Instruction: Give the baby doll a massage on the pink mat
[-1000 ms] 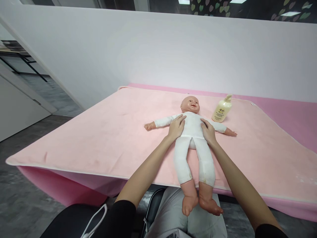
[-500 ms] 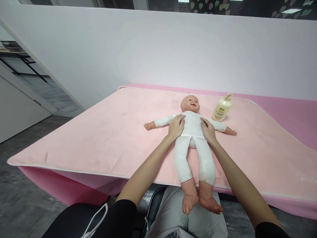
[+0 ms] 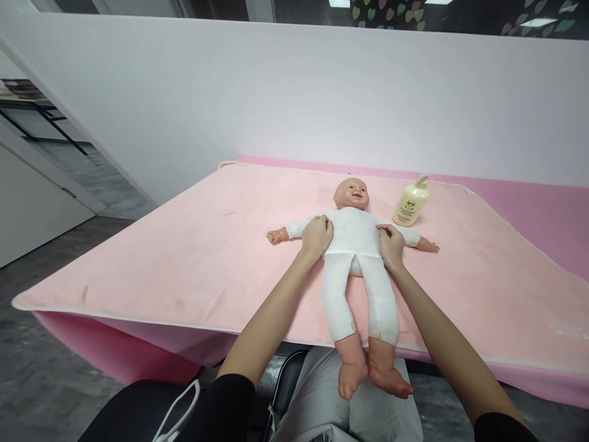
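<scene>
A baby doll (image 3: 356, 232) with a white cloth body and a plastic head, hands and feet lies face up on a pink blanket (image 3: 193, 245). Its arms are spread, and its feet hang past the near edge above my lap. My left hand (image 3: 317, 236) is closed at the doll's side, just below its arm on the left, fingers curled in. On the other side, my right hand (image 3: 391, 244) is closed with thumb and fingertips together against the torso's edge. How much cloth sits between the fingers is hidden.
A pale yellow pump bottle (image 3: 411, 201) stands on the blanket beyond the doll's arm on the right. Behind the table rises a white partition (image 3: 294, 92). A black chair (image 3: 133, 411) with a white cable (image 3: 179, 411) is at the lower left.
Both hands have shifted outward from the doll's chest to its sides. Their fingers, laid flat on the chest before, are now curled in. The doll and bottle stay in place.
</scene>
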A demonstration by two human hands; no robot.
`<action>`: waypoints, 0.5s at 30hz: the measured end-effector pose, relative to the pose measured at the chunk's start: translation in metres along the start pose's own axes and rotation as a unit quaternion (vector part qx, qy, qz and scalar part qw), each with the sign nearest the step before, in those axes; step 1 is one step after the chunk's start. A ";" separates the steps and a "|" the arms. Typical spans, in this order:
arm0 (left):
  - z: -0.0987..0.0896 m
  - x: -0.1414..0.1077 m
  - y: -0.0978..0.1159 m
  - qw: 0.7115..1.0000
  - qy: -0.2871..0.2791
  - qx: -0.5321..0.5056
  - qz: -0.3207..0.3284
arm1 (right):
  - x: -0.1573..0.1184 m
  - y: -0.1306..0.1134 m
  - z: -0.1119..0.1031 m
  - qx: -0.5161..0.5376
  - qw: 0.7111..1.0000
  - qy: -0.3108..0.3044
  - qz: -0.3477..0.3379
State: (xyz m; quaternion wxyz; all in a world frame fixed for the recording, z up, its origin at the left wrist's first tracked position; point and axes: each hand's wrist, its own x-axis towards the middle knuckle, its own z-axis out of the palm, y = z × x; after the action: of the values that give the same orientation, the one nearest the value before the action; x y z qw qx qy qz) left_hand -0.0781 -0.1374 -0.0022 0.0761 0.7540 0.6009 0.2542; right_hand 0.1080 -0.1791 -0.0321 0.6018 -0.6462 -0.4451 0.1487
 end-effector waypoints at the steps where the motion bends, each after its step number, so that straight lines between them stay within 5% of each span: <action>1: -0.001 0.001 -0.001 1.000 -0.013 0.016 -0.018 | 0.001 0.001 0.000 -0.011 1.000 -0.005 0.010; 9: -0.001 0.002 -0.004 0.993 -0.066 0.061 -0.077 | 0.002 0.004 0.000 -0.012 0.998 -0.010 0.062; 15: 0.005 0.003 -0.007 0.994 -0.071 -0.013 -0.080 | -0.001 0.001 0.003 0.043 0.996 0.008 0.077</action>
State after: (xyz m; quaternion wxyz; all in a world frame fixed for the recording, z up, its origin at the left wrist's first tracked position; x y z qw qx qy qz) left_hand -0.0815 -0.1313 -0.0084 0.1481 0.7186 0.6491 0.2010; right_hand 0.1058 -0.1775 -0.0341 0.6191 -0.6532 -0.3829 0.2085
